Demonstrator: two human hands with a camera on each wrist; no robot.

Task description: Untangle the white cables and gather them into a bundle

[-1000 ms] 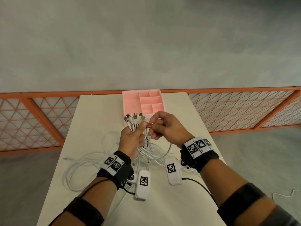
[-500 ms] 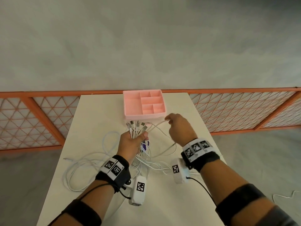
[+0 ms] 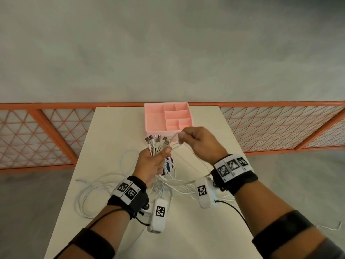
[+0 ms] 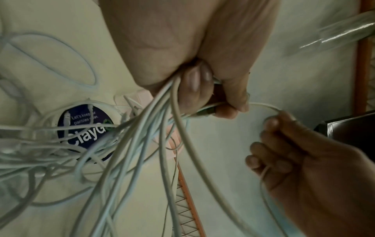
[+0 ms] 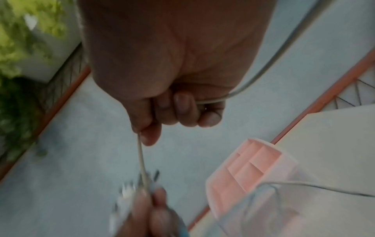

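My left hand [image 3: 155,159] grips a bunch of white cables [image 3: 158,146] near their ends, with several plugs [image 3: 155,140] fanned out above the fist. The cords [image 4: 129,152] hang below the fist [image 4: 202,89] into a loose tangle [image 3: 104,189] on the table. My right hand [image 3: 196,141] is just right of the plugs and pinches one white cable [image 3: 174,141] that arcs back to the left fist. In the right wrist view the curled fingers [image 5: 182,110] hold this cable [image 5: 142,162], taut toward the plugs.
A pink divided tray [image 3: 168,116] stands at the table's far edge, right behind the hands. A round dark sticker [image 4: 85,126] lies under the tangle. The white table [image 3: 186,230] is narrow, with an orange lattice fence [image 3: 270,126] on both sides.
My right hand drew a cable out to the right and up, away from the bunch, then came back slightly toward the plugs. The left hand kept its grip and stayed nearly in place.
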